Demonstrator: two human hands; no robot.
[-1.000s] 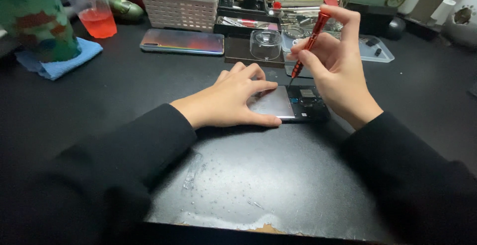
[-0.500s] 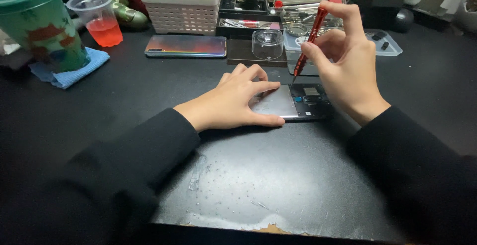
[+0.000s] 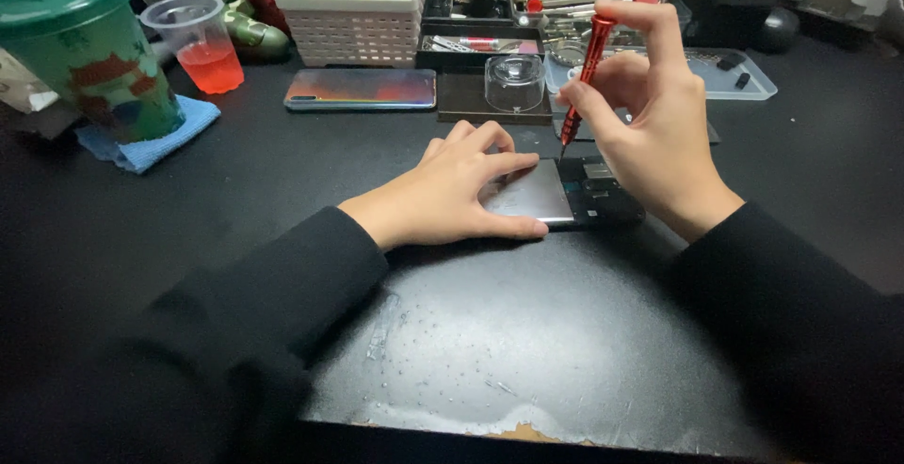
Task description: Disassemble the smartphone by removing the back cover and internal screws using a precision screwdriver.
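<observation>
Black, scuffed worktop (image 3: 452, 351): left hand (image 3: 452, 186) pressed flat on the opened grey phone (image 3: 556, 196); right hand (image 3: 659, 116) pinched a slim red screwdriver (image 3: 584, 73), tip apparently at a screw, back cover already off.

A single view, taken from a camera worn on the person's head. It looks forward and steeply down over a black work mat (image 3: 235, 182), close enough that both dark sleeves fill the lower corners. The left hand (image 3: 452, 186) and right hand (image 3: 654, 120) sit near the middle of the frame. The far edge of the desk, with a white basket (image 3: 353, 22), runs along the top. The lens seems wide-angled, since edges appear slightly stretched. No second view shares this scene.
</observation>
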